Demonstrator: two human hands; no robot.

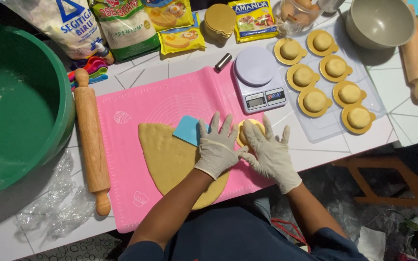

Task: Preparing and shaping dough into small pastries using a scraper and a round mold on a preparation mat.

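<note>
Both my hands wear white gloves. My left hand [217,147] lies flat with fingers spread over the edge of a rolled-out sheet of yellow dough [168,157] on a pink silicone mat [126,145]. My right hand [269,151] presses fingers-apart on a small dough piece on a gold round card [246,128]. A light blue plastic scraper [187,129] rests on the dough just left of my left hand.
A wooden rolling pin [91,140] lies left of the mat beside a big green basin [18,101]. A white kitchen scale [259,79] stands behind. A clear tray [325,126] holds several dough balls on gold cards. Flour bags, a grey bowl [380,21] and a second rolling pin [416,60] sit at the back.
</note>
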